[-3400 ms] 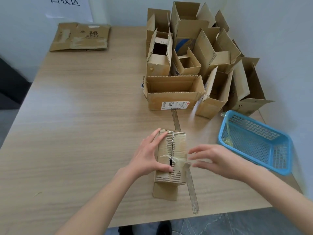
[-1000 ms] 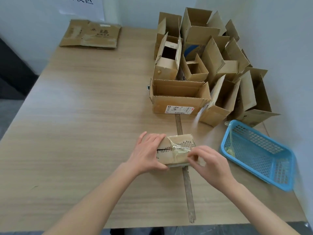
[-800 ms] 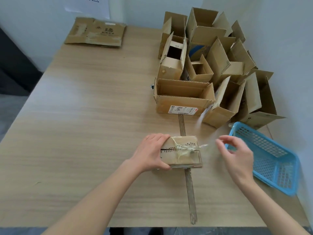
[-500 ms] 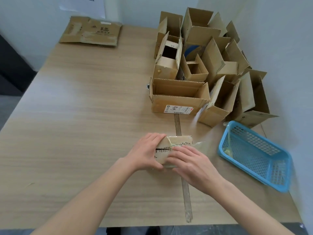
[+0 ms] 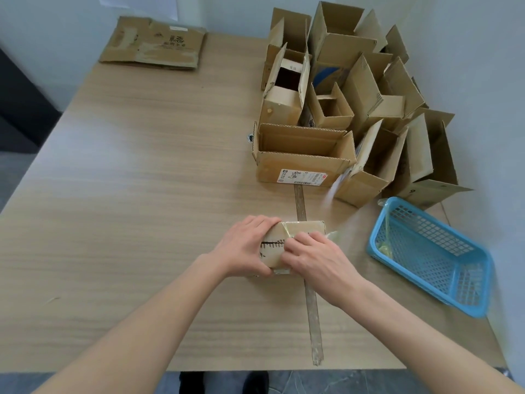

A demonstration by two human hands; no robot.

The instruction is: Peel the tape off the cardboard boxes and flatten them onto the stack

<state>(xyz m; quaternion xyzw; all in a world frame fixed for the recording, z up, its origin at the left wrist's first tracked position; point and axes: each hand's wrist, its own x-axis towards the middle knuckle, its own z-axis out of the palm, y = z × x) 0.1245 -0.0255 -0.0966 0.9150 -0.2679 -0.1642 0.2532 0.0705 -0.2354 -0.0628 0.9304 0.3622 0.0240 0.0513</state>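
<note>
1. Flattened stack [image 5: 153, 44] lies at the table's [image 5: 127, 180] far left corner, well apart from the work; likely the drop point for finished boxes.
2. Left hand [image 5: 244, 245] grips the left end of the small taped box [image 5: 304, 228], fingers curled over its top, thumb on the near side. Judged: bracing it against the pull.
3. Right hand [image 5: 315, 255] lies over the box's top, fingertips curled at the clear tape [image 5: 331, 234], seemingly pinching for an edge; actual hold hidden.
4. Open boxes [image 5: 304, 155] cluster at far right, awaiting their turn.
5. Blue basket [image 5: 431, 277] sits near the right hand, with tape scraps inside: handy for discards.
</note>
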